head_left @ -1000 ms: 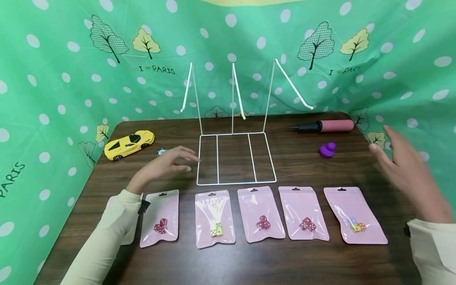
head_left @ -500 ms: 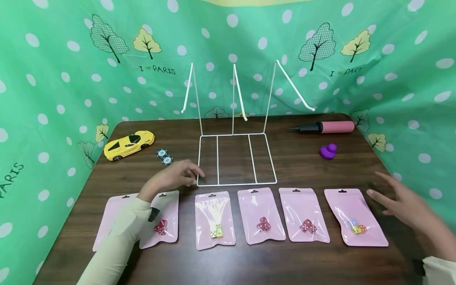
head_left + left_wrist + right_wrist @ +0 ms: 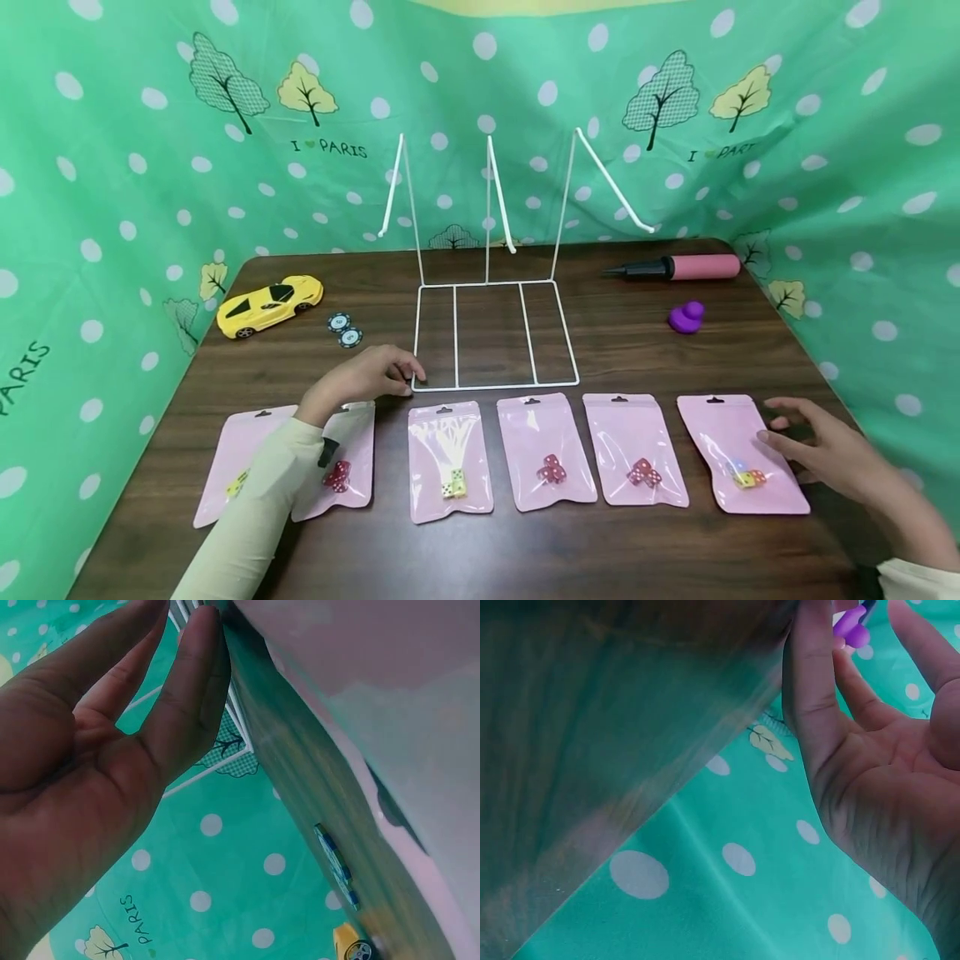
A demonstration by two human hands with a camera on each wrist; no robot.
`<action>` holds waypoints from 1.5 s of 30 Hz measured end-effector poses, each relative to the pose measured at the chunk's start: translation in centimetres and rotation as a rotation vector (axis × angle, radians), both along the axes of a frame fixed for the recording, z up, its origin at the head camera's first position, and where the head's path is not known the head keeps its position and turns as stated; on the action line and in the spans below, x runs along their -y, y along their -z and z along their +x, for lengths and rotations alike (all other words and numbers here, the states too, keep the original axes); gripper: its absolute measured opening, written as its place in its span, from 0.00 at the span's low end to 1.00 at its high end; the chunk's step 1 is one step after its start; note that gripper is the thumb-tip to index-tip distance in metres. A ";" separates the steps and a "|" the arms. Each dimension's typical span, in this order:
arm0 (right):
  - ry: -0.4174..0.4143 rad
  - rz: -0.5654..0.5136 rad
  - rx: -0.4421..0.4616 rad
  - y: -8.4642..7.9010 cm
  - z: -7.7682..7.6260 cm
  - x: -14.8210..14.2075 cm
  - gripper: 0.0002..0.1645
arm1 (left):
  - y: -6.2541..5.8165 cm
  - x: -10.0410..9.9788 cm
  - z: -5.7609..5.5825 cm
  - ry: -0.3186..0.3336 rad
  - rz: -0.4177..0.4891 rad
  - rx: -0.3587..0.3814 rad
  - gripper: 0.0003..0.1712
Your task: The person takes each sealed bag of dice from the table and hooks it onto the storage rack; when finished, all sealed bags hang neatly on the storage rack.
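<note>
My left hand is at the front left corner of the white wire rack, fingers loosely bent and fingertips close to the wire. Whether they touch it, I cannot tell. In the left wrist view, the fingers of that hand reach towards the rack's wires. My right hand hovers at the right edge of the rightmost pink pouch, thumb over it and fingers apart. Coloured dice show through that pouch. The right wrist view shows the right hand holding nothing visible.
Several more pink pouches with dice lie in a row, among them one with red dice. A yellow toy car and two poker chips lie left. A purple rubber duck and pink hand pump lie right. Polka-dot cloth surrounds the table.
My right hand has come down and left to the rightmost pouch. My left hand has moved towards me to the rack's front left corner, uncovering the poker chips.
</note>
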State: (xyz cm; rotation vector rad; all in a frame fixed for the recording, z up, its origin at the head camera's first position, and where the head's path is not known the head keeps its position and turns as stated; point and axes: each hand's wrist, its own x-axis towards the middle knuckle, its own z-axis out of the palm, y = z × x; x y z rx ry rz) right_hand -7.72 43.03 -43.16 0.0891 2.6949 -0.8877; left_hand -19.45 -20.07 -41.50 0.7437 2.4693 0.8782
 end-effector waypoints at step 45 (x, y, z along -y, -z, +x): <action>-0.065 -0.148 -0.478 -1.7 1.9 3.6 0.24 | 1.3 -0.7 0.1 -0.080 -0.029 0.001 0.06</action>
